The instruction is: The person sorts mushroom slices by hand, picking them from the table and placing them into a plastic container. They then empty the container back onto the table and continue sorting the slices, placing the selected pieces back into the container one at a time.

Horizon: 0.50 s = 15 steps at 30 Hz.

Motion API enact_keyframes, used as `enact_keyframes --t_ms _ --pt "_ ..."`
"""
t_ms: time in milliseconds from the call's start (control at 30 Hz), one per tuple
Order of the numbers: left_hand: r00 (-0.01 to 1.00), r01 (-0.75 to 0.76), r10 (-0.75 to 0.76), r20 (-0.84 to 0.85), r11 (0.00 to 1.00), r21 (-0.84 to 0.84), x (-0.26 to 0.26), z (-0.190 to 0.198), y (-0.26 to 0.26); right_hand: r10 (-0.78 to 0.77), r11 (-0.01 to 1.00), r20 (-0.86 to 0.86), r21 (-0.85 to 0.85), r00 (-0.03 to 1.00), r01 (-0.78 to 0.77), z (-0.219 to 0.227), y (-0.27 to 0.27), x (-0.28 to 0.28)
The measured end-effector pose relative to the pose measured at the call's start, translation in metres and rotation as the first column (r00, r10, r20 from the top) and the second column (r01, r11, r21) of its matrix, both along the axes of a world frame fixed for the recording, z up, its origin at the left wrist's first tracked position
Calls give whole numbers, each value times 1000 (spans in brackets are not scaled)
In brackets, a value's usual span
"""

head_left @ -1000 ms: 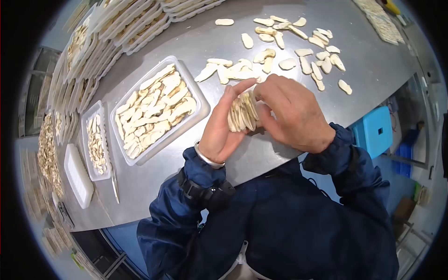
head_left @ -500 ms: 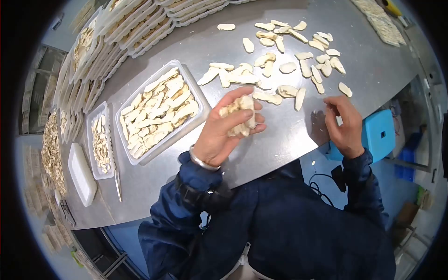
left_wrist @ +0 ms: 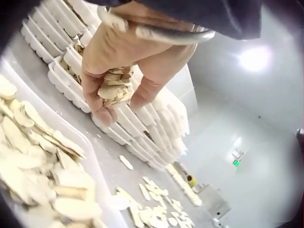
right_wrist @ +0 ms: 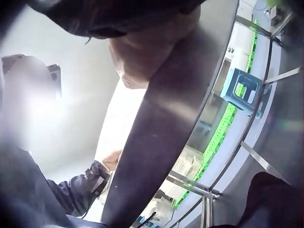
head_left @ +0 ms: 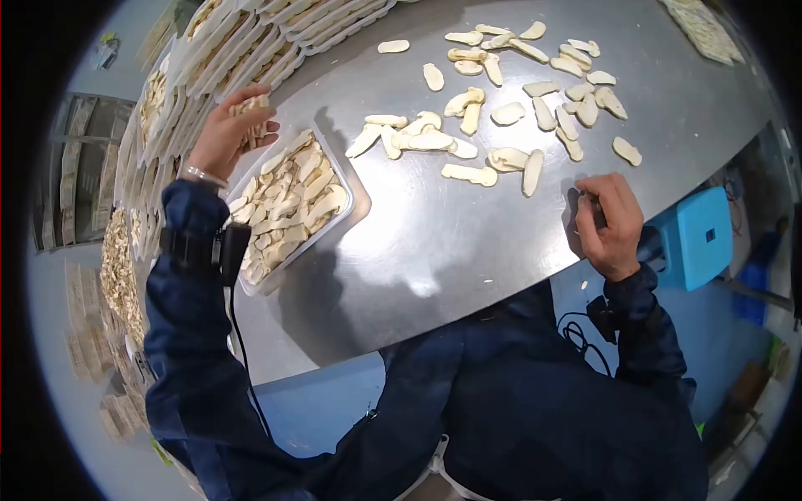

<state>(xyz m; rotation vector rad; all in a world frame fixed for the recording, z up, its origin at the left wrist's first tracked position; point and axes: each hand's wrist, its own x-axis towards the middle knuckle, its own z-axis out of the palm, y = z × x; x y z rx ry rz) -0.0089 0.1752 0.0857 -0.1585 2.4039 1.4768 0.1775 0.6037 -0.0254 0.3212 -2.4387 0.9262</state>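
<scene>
My left hand point(head_left: 225, 138) grips a small stack of pale dried slices point(head_left: 253, 117), held up beside the stacked trays and above the far left end of the plastic box. In the left wrist view, the fingers and thumb of the left hand point(left_wrist: 128, 71) pinch the slices point(left_wrist: 115, 87) from both sides. The box point(head_left: 355, 196) is filled with similar slices point(head_left: 288, 192). At the table's front edge, my right hand point(head_left: 611, 224) rests with its fingers loosely curled and nothing visible in them. Loose slices point(head_left: 532, 172) lie on the metal table to its left.
White trays of slices point(head_left: 288, 29) are stacked high at the back left. More slices point(head_left: 426, 140) lie scattered over the table's back half point(head_left: 368, 75). A blue stool point(head_left: 702, 238) stands beyond the front right edge, and a cable point(head_left: 242, 351) hangs from the left wrist.
My left hand has carried its slices from the table's middle leftward to beside the stacked trays. The right hand has let go of the bunch and moved right, to the table edge.
</scene>
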Motion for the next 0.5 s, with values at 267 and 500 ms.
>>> enact_keyframes --t_ms 267,500 --pt "755 105 -603 -258 500 -860 -86 -44 -8 -21 999 -10 36 1000 22 -1 0 -2" --pt "690 45 -647 -325 487 -872 -93 -60 -8 -30 997 -17 66 999 31 1 -2 -3"
